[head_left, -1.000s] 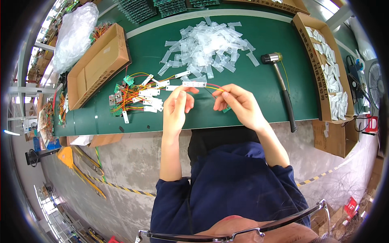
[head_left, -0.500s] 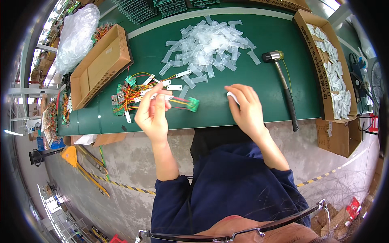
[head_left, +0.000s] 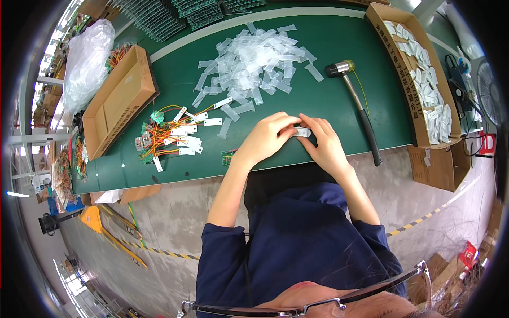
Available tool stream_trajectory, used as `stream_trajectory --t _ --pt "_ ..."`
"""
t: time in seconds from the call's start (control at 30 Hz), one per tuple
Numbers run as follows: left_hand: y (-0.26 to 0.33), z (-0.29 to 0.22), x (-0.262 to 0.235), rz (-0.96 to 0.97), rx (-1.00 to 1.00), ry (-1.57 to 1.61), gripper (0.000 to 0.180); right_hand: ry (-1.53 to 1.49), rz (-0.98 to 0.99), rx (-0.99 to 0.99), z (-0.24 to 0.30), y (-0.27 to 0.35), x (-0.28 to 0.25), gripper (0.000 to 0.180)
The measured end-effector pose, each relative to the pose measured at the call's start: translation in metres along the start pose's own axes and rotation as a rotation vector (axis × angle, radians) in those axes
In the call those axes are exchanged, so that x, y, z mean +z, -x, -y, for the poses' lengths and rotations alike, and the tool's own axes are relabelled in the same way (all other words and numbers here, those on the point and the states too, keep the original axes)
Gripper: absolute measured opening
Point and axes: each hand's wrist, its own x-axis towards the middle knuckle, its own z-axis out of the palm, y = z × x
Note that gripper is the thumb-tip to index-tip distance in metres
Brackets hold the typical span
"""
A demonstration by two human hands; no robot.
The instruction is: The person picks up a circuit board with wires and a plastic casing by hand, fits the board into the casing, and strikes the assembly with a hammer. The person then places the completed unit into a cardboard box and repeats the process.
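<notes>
Both hands meet over the front part of the green table. My right hand (head_left: 324, 144) is closed, thumb and fingers pinching a small white plastic piece (head_left: 302, 132). My left hand (head_left: 266, 139) is closed too, its fingertips at the left end of that piece; the wired white strip it held earlier is mostly hidden by the fingers. Beside the left wrist shows a small green circuit board (head_left: 228, 157) with wires. Further left lies a bunch of white strips on red and yellow wires (head_left: 180, 135) with small green boards.
Behind the hands is a pile of translucent plastic pieces (head_left: 254, 61). A black-handled mallet (head_left: 360, 106) lies at the right. Beyond it stands a cardboard box (head_left: 405, 87) of white pieces. Another cardboard box (head_left: 119, 103) stands at the left, beside a clear plastic bag (head_left: 90, 63).
My left hand has moved right, bringing the wired strip to the white piece in my right hand. The green board now sits by my left wrist. The view has shifted slightly.
</notes>
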Motion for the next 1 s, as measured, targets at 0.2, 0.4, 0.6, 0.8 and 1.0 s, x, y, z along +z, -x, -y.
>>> stream_trajectory --t 0.2,0.4,0.6,0.8,1.0 --pt "-0.019 0.004 0.006 0.093 0.102 -0.042 0.018 -0.087 -0.008 0.08 -0.005 0.004 0.001 0.05" --pt "-0.025 0.012 0.009 0.072 0.294 -0.125 0.02 -0.135 -0.043 0.068 -0.005 0.005 0.004 0.05" --pt "0.002 -0.009 -0.018 -0.08 0.322 -0.398 0.017 0.069 -0.058 -0.154 -0.011 0.006 0.001 0.039" --pt "0.035 -0.005 -0.02 -0.209 0.132 -0.555 0.021 0.136 0.035 -0.177 -0.008 0.005 0.002 0.041" --pt "0.038 0.006 -0.011 -0.2 0.022 -0.523 0.014 0.076 -0.004 -0.135 -0.004 0.004 0.002 0.039"
